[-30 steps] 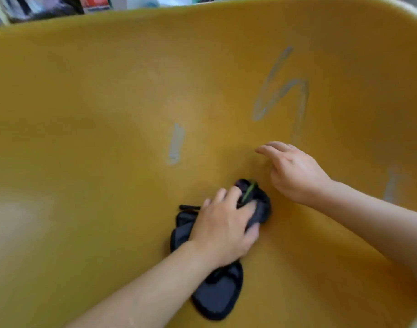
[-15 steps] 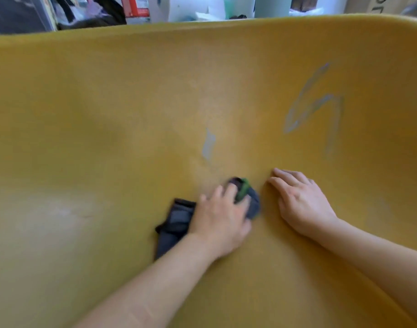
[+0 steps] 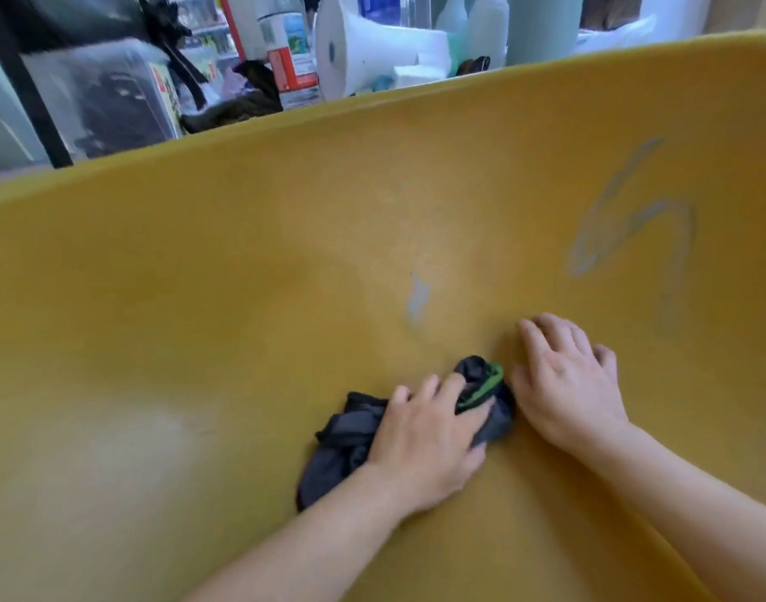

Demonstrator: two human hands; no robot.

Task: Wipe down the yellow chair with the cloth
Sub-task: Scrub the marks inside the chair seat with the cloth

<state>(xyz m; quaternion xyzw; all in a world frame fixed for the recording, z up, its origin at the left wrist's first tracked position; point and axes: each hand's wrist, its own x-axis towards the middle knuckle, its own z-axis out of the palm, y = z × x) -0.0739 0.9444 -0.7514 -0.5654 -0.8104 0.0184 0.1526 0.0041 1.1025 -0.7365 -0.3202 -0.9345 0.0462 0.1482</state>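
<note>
The yellow chair (image 3: 199,306) fills nearly the whole view as a curved plastic shell. A dark grey cloth (image 3: 342,441) with a green trim lies bunched on the seat near the middle. My left hand (image 3: 429,436) presses down on top of the cloth, fingers curled over it. My right hand (image 3: 568,384) lies flat on the chair surface just right of the cloth, fingers spread, its thumb side touching the cloth's edge. A small grey smear (image 3: 417,299) marks the shell above the cloth. A larger looping grey smear (image 3: 633,223) sits at the upper right.
Beyond the chair's top rim stand a white paper roll (image 3: 351,45), a red and white container (image 3: 292,58), a clear plastic box (image 3: 99,93) and dark items on cluttered shelves.
The view has tilted up, showing more of the clutter behind the rim. My right hand has settled flat beside the cloth, closer to my left hand, which keeps pressing the cloth.
</note>
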